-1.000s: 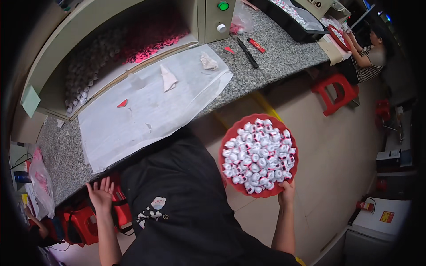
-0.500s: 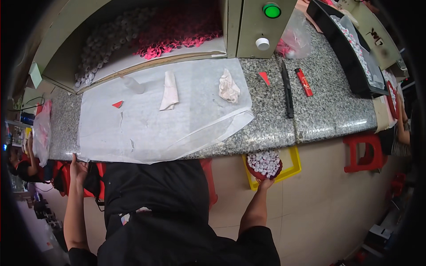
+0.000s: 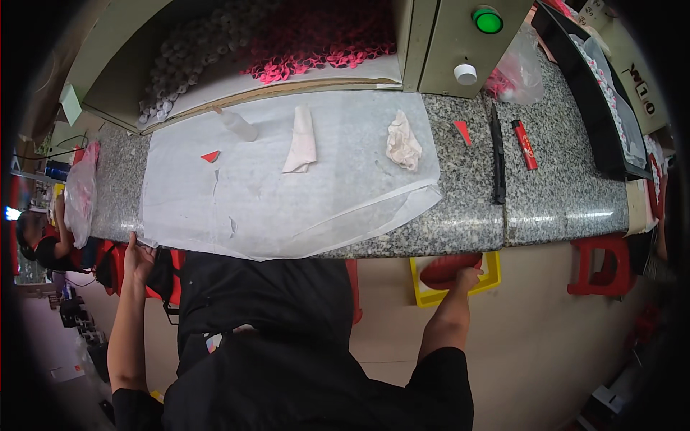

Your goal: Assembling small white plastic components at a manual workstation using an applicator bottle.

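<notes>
My right hand [image 3: 468, 277] grips the rim of a round red tray [image 3: 447, 270], held tilted below the bench's front edge. Only a plain red face of the tray shows; the white pieces are out of sight. Beneath and around it is a yellow bin [image 3: 491, 271], partly hidden by the bench. At the left, my left hand [image 3: 138, 260] rests against the bench edge, its thumb and fingers apart, holding nothing. Before me a white paper sheet [image 3: 251, 201] covers part of the granite bench [image 3: 568, 194]. A folded cloth [image 3: 302, 140] and a crumpled cloth [image 3: 404, 144] lie on it.
Also on the sheet are a small bottle [image 3: 238, 126] and a red scrap [image 3: 210, 156]. Rightward lie a black tool [image 3: 497, 161], a red lighter [image 3: 525, 145] and a long black bin [image 3: 596, 108]. White and pink pieces [image 3: 316, 61] fill the cabinet. A red stool [image 3: 604, 266] stands right.
My right hand has tipped the red tray over the yellow bin; its white pieces no longer show. The view has shifted, while my left hand stays at the bench edge.
</notes>
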`<state>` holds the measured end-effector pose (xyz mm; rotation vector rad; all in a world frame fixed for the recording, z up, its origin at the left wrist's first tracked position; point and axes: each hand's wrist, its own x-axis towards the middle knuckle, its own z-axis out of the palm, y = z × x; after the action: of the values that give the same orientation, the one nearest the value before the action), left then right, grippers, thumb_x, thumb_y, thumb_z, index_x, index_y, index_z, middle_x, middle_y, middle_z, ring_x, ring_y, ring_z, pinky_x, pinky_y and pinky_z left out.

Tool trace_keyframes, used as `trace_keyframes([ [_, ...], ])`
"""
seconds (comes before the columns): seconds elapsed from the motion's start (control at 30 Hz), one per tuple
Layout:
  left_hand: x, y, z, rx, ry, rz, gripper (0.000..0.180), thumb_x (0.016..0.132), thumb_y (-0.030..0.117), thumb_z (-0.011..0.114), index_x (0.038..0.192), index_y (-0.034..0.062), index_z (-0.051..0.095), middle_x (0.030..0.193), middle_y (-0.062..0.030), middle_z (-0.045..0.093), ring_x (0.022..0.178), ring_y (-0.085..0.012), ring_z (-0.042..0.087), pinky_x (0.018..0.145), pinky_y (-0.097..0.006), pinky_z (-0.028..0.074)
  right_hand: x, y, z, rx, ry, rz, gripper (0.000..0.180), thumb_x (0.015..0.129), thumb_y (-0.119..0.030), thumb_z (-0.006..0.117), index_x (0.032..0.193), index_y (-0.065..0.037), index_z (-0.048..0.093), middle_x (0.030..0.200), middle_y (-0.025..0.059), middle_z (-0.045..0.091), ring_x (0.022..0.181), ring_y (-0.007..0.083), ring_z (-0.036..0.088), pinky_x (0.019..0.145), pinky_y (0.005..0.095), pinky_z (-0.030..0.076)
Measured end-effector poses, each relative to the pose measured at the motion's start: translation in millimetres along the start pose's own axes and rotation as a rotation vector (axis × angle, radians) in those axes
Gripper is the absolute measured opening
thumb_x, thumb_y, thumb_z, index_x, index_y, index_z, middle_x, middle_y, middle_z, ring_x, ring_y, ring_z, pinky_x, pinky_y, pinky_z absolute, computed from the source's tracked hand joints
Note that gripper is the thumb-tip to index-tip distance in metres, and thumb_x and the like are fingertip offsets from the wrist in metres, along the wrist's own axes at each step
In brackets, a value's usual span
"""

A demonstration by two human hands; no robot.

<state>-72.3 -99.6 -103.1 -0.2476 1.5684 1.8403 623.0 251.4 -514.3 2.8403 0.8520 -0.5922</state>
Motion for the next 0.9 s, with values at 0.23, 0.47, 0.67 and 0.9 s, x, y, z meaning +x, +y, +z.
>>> trace_keyframes([
  [0.23, -21.1, 6.9, -19.4, 0.003, -0.109, -0.063, 0.047, 0.083, 0.04, 0.042, 0.117, 0.0081, 0.034, 0.115, -0.0078, 0.044, 0.106, -0.0213, 0.042, 0.089, -0.036, 0.032, -80.5, 114.1, -127.8, 0.008, 0.056, -0.502, 0.049, 0.075, -0.013, 0.04, 0.122, -0.011, 0.027, 0.112, 0.0188, 0.044, 0.09, 0.0377, 0.052, 0.075, 0.0441, 0.044],
  [0.47, -94.3, -24.7, 13.8, 0.577, -0.203, 0.194, 0.03, 0.084, 0.037, 0.042, 0.096, 0.0089, 0.043, 0.085, -0.0031, 0.053, 0.072, -0.0076, 0.048, 0.062, -0.02, 0.036, -347.1, 148.7, -338.3, 1.153, -0.519, -0.727, 0.07, 0.057, -0.007, 0.04, 0.126, -0.002, 0.027, 0.126, 0.0144, 0.032, 0.115, 0.0256, 0.032, 0.095, 0.0338, 0.026],
  [0.67, -164.5, 37.5, 67.9, 0.455, -0.9, 0.583, 0.058, 0.083, 0.026, 0.045, 0.127, 0.0052, 0.014, 0.116, -0.0153, 0.039, 0.095, -0.0187, 0.047, 0.081, -0.028, 0.037, -533.7, 29.9, -334.8, 1.226, -0.736, -1.073, 0.069, 0.06, 0.0, 0.042, 0.126, 0.001, 0.022, 0.123, 0.0144, 0.032, 0.113, 0.0234, 0.034, 0.094, 0.0312, 0.028],
  [0.9, -37.8, 155.0, -29.8, 1.039, -0.145, 1.091, 0.038, 0.075, -0.01, 0.035, 0.11, 0.0042, 0.044, 0.11, -0.0125, 0.049, 0.111, -0.0219, 0.041, 0.091, -0.03, 0.031, -697.0, -42.3, -397.4, 0.339, -0.167, -2.329, 0.048, 0.068, -0.013, 0.06, 0.112, -0.004, 0.046, 0.104, 0.0173, 0.05, 0.09, 0.029, 0.053, 0.075, 0.0325, 0.043],
])
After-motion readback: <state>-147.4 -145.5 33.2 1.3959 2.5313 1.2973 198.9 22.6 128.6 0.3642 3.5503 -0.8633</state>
